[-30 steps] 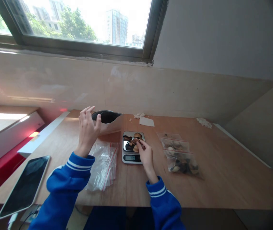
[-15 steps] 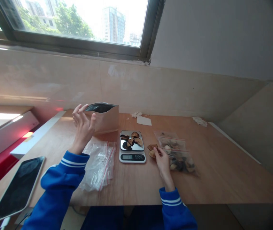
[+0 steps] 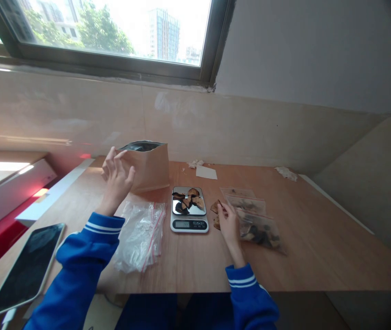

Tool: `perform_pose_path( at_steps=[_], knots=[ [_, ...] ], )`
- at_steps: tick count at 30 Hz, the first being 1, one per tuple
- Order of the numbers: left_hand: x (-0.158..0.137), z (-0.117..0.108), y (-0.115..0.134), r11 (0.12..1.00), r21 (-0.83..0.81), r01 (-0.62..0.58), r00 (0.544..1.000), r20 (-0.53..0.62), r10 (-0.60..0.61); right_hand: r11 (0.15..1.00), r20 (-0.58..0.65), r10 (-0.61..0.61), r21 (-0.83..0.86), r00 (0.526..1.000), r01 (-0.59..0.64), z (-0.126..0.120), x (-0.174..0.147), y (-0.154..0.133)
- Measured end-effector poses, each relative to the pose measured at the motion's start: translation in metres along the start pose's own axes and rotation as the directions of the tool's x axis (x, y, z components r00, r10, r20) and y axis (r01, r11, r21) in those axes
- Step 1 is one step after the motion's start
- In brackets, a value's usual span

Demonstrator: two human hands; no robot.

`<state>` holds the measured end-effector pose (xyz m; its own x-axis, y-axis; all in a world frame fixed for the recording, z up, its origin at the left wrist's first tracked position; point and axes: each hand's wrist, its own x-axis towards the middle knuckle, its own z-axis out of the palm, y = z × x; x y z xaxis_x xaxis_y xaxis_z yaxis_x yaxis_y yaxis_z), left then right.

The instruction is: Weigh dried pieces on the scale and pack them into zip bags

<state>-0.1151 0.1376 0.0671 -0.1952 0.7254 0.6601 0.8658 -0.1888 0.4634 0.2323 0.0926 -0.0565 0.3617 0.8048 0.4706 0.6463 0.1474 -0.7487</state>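
My left hand (image 3: pixel 116 181) is at the left side of a kraft paper bag (image 3: pixel 150 167) with a dark lining, its fingers spread and the fingertips near the bag's rim. The bag stands upright with its mouth open. My right hand (image 3: pixel 229 223) pinches a brown dried slice (image 3: pixel 215 206) just right of a kitchen scale (image 3: pixel 189 225). Another dried slice (image 3: pixel 217 223) shows below it, partly behind my fingers. Several dark-edged dried slices (image 3: pixel 195 200) lie on the scale's mirrored plate. The display digits are too small to read surely.
Empty clear zip bags (image 3: pixel 138 238) lie left of the scale. Filled zip bags (image 3: pixel 260 231) lie to the right. A white card (image 3: pixel 206 172) and crumpled tissue (image 3: pixel 286 174) are farther back. A tablet-like device (image 3: pixel 27 266) with a cable overhangs the front left table edge.
The paper bag now stands more upright, with its mouth less tilted toward me. My left hand has shifted slightly left. The slice in my right hand has risen and turned a little.
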Motion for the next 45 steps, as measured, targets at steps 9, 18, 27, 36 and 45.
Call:
perform_pose_path(
  at_steps=[9,18,27,36,45],
  knots=[
    [-0.088,0.025,-0.002,0.984,0.016,0.179,0.984,-0.016,-0.179,0.979,0.085,-0.072,0.195,0.994,0.054,0.003,-0.008,-0.047],
    [-0.152,0.049,-0.011,0.970,-0.005,0.243,0.965,0.104,-0.242,0.941,0.228,-0.334,0.034,0.915,0.336,0.023,-0.028,-0.043],
    [-0.154,0.050,-0.015,0.974,-0.031,0.224,0.969,0.110,-0.220,0.938,0.314,-0.321,-0.022,0.893,0.345,0.015,-0.013,-0.051],
    [-0.154,0.052,-0.019,0.970,0.003,0.243,0.956,0.171,-0.240,0.957,0.307,-0.277,0.008,0.911,0.289,0.033,0.035,-0.045],
    [-0.153,0.055,-0.024,0.956,-0.036,0.290,0.942,0.187,-0.279,0.959,0.130,-0.189,-0.191,0.973,0.211,-0.005,-0.031,0.020]
  ],
)
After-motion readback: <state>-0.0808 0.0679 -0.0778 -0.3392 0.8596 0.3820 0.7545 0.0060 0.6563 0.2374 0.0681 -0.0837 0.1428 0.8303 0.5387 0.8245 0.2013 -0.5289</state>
